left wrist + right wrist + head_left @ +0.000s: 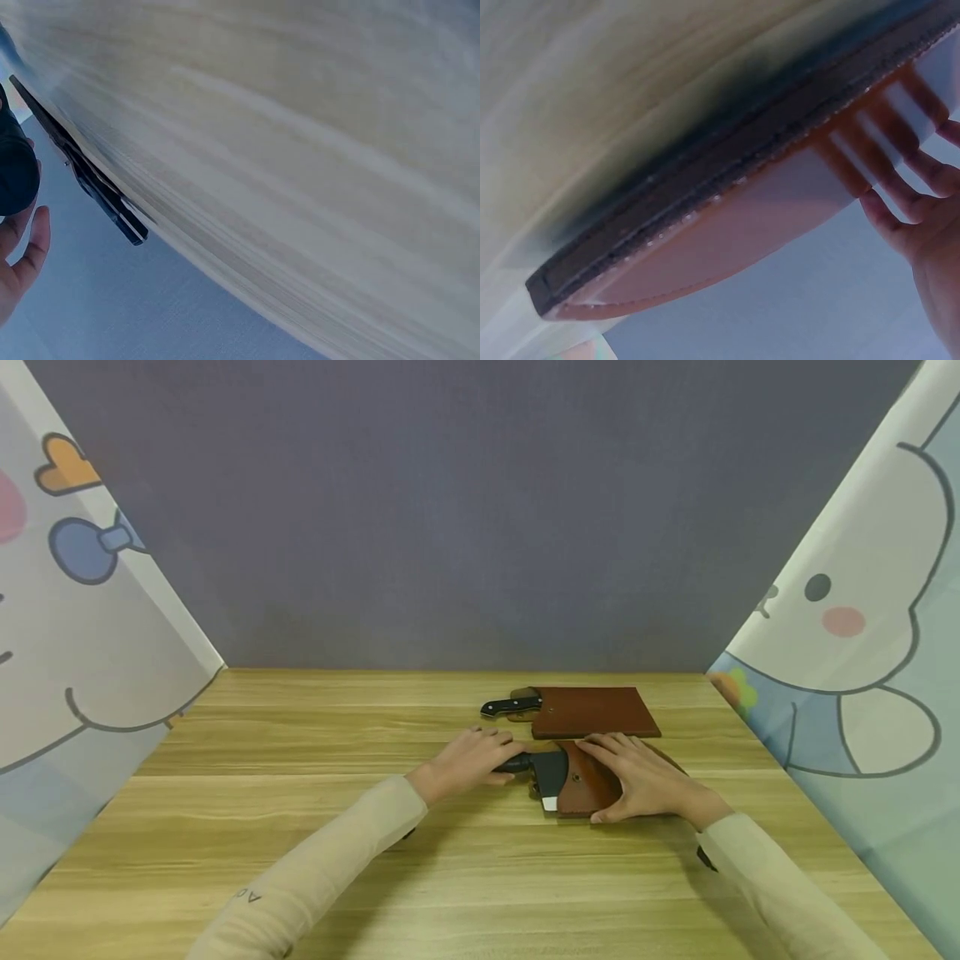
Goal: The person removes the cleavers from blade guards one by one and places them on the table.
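My left hand (474, 760) grips the black handle (514, 764) of a cleaver, whose round butt shows dark at the edge of the left wrist view. Part of the broad dark blade (551, 777), with its pale edge, shows outside the mouth of a brown leather sheath (583, 787). The rest of the blade is hidden inside. Spread over that sheath, my right hand (641, 779) has its fingertips toward the far side and its thumb at the near side. From the right wrist, straight fingers (885, 214) press on the sheath's glossy face (720, 262).
Behind the cleaver lies a second brown sheath (596, 712) with a black riveted knife handle (512, 704) sticking out to the left. A grey panel (465, 527) closes off the back of the wooden table (300, 718). Cartoon-printed walls (847, 610) stand at both sides.
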`<action>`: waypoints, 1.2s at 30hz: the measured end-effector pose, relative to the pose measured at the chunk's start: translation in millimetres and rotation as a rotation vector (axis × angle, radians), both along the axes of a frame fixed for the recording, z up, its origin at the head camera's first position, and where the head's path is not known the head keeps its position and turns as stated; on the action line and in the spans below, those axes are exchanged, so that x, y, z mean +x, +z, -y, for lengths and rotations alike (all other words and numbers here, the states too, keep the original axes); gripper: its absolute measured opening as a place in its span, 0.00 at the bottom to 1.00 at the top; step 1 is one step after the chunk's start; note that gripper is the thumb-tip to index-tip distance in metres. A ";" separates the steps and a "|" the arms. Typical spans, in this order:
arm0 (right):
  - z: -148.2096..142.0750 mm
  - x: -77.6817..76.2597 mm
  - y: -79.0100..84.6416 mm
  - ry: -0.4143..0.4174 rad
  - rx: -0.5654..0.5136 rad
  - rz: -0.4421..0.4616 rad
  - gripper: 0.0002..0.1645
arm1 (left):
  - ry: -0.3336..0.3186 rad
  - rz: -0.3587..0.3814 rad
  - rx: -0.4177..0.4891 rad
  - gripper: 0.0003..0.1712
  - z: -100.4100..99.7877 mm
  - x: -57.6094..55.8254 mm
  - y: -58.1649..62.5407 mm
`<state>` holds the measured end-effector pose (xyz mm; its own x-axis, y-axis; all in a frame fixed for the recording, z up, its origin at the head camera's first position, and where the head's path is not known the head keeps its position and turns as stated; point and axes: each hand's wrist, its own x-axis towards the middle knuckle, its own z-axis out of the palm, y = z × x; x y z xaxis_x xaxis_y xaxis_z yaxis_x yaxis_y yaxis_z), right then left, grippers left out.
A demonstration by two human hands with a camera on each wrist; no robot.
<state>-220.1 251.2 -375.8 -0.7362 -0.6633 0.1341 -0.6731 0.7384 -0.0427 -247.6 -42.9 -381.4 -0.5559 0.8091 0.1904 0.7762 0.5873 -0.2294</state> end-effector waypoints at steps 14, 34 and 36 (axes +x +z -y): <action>3.7 2.6 9.1 0.030 -0.012 -0.030 0.64 | -0.023 -0.044 0.034 0.32 5.3 -0.6 -0.3; 7.2 4.9 10.7 0.027 0.024 -0.033 0.63 | -0.042 -0.018 0.086 0.29 9.0 -0.8 -0.5; 7.0 5.1 10.9 0.027 0.025 -0.032 0.63 | -0.044 -0.004 0.100 0.29 10.0 -1.2 -0.6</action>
<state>-215.0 244.2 -365.0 -0.7136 -0.6862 0.1408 -0.6934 0.7206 -0.0025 -248.8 -52.9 -382.0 -0.5190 0.8098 0.2737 0.8012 0.5724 -0.1743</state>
